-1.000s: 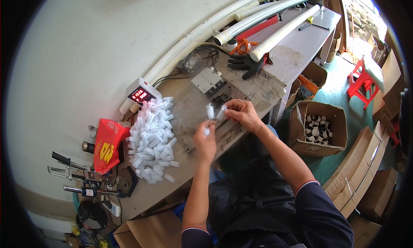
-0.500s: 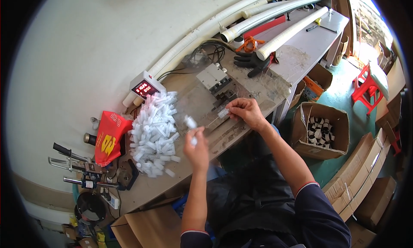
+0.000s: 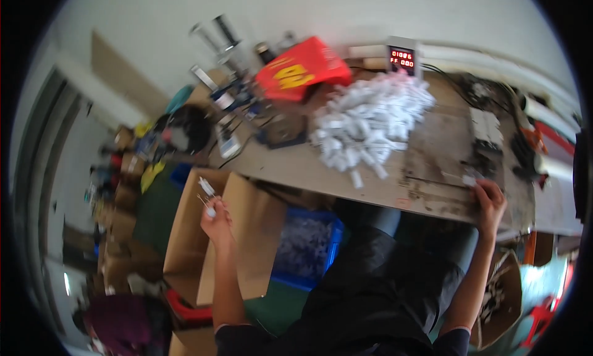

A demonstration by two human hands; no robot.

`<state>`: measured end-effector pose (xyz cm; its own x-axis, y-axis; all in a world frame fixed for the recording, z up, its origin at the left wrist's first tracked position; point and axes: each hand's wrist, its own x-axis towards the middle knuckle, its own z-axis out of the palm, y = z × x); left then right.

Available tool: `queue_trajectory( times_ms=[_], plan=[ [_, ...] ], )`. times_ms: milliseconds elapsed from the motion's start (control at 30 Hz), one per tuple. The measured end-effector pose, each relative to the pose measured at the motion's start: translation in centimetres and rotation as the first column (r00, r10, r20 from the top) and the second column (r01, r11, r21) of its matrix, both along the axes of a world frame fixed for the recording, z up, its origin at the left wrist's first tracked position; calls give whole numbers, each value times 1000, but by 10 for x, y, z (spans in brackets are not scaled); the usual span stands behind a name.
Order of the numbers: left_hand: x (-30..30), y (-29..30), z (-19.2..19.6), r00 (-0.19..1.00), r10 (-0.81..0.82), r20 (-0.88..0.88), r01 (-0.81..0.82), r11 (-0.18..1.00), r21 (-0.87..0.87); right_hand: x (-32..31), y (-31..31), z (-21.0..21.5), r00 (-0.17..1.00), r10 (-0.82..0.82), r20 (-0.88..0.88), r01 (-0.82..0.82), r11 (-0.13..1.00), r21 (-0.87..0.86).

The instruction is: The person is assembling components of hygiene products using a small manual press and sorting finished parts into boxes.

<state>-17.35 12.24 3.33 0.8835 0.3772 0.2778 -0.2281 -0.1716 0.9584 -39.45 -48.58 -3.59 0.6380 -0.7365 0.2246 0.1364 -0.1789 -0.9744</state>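
1. The small white part (image 3: 207, 188) with thin wire legs sits pinched in the left hand (image 3: 216, 219), whose grip is closed on it; it hangs off the surface (image 3: 370, 177), over the open brown cardboard box (image 3: 204, 232) well to the left of the white pile (image 3: 370, 124), which would let it drop inside.
2. The right hand (image 3: 490, 201) rests at the surface's near edge, to the right of the pile, fingers curled by a small pale piece (image 3: 469, 180); whether its grip closes on that piece I cannot tell.
3. The pile lies mid-surface, within both arms' reach.
4. A red bag with yellow marks (image 3: 299, 68) lies just left of the pile, behind it.
5. A small grey counter with red digits (image 3: 401, 58) stands right behind the pile.
6. A blue crate (image 3: 309, 248) of pale parts sits below the pile, under the surface.
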Motion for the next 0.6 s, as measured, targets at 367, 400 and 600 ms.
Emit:
queue_trajectory(
  times_ms=[367,400,600],
  plan=[
    [21,189,-23,906,345,-246,-319,937,141,9,-13,-24,997,72,-40,-72,997,-10],
    [25,185,-26,915,322,-244,-298,946,130,8,-17,-25,997,54,-58,-55,998,-19],
    [26,184,-31,906,403,-132,-371,904,210,6,-12,-17,998,18,-68,-19,1000,-12]
  ],
)
